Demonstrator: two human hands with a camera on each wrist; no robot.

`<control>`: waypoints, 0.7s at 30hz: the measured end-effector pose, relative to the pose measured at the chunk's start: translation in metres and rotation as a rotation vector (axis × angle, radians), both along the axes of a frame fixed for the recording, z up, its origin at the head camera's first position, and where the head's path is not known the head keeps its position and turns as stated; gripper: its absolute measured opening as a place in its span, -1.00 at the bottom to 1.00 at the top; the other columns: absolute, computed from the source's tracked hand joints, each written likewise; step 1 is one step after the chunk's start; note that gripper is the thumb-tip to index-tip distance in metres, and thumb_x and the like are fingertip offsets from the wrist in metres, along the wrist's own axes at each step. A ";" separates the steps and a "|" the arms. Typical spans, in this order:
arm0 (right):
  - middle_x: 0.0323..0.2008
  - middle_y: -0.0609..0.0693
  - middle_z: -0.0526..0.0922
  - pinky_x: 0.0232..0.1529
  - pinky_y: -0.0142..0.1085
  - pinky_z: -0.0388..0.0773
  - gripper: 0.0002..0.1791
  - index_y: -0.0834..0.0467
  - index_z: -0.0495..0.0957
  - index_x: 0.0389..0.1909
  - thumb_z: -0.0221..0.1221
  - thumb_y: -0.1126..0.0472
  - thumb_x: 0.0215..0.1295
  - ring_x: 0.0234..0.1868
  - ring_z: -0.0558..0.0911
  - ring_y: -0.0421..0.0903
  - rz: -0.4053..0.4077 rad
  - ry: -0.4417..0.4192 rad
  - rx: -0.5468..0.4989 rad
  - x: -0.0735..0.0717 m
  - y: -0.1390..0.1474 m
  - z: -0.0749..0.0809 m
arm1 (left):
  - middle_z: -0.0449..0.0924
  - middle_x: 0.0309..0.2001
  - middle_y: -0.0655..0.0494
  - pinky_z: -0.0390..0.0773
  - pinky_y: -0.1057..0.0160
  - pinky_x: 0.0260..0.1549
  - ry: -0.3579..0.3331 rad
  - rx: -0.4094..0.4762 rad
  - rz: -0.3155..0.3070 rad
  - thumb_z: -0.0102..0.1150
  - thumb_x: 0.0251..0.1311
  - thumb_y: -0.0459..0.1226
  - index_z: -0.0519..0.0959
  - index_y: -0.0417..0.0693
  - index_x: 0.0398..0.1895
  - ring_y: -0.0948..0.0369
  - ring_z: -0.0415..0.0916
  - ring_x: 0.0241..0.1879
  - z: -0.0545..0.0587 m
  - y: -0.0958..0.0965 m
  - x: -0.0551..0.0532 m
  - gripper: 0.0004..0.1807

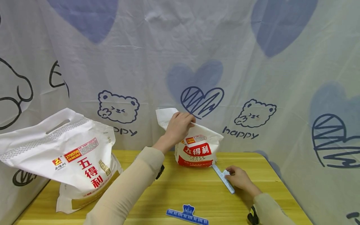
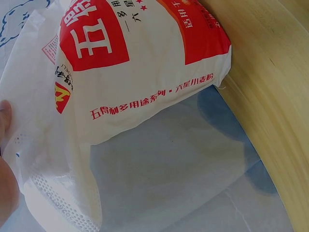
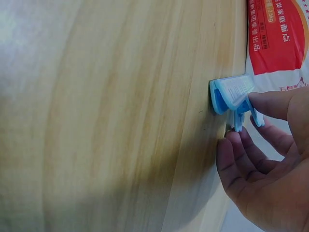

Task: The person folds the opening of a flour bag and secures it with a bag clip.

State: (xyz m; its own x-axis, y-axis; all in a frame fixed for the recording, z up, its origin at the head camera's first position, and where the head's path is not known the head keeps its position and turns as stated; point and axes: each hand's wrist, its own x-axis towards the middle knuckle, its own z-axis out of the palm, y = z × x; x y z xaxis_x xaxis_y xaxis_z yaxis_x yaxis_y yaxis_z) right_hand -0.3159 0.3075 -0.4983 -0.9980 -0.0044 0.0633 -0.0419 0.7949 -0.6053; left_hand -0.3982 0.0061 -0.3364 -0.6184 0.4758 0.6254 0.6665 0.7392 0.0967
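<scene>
My left hand grips the gathered upper part of a small white and red flour bag, which stands at the table's back edge. Its perforated top flap sticks out to the left of the hand. In the left wrist view, part of the same hand shows beside the crumpled bag top. Just right of the bag, my right hand pinches the handles of a light blue clip between thumb and fingers. The clip's long ruler-like bar lies low over the table, one end close to the bag's bottom corner.
A larger white flour bag with a handle slot stands on the left of the wooden table, leaning left. Near the front edge lies a dark blue clip with a piano-key pattern. A printed curtain hangs behind the table.
</scene>
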 end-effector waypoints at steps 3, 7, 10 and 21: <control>-0.13 0.19 0.71 0.02 0.08 0.63 -0.69 0.33 0.61 0.01 0.32 0.28 0.31 -0.09 0.67 0.10 -0.011 0.012 0.003 0.000 0.000 0.001 | 0.68 -0.08 0.16 0.33 0.00 0.41 -0.007 -0.002 0.004 0.23 0.46 -0.27 0.62 0.03 -0.06 0.12 0.58 0.04 0.000 0.000 0.000 -0.92; -0.12 0.20 0.72 -0.03 0.04 0.64 -0.74 0.26 0.64 -0.02 0.30 0.27 0.32 -0.10 0.67 0.09 -0.031 0.020 -0.009 -0.002 0.002 -0.003 | 0.68 -0.07 0.16 0.33 0.00 0.42 -0.006 -0.008 0.005 0.22 0.46 -0.27 0.62 0.02 -0.05 0.12 0.57 0.05 0.001 0.000 0.000 -0.92; -0.11 0.21 0.73 -0.06 0.00 0.65 -0.76 0.24 0.65 -0.04 0.30 0.26 0.31 -0.11 0.68 0.09 -0.042 0.024 -0.019 -0.003 0.003 -0.005 | 0.68 -0.08 0.17 0.34 0.00 0.41 -0.003 -0.005 -0.001 0.23 0.46 -0.26 0.61 0.03 -0.06 0.12 0.57 0.04 0.001 0.000 0.001 -0.92; -0.14 0.16 0.73 -0.26 -0.28 0.60 -0.76 0.27 0.67 -0.01 0.26 0.27 0.37 -0.21 0.65 -0.03 -0.085 0.001 -0.143 0.000 0.001 -0.002 | 0.68 -0.07 0.17 0.33 0.01 0.41 -0.014 -0.013 0.008 0.23 0.46 -0.25 0.62 0.03 -0.06 0.13 0.57 0.06 0.001 0.000 -0.001 -0.91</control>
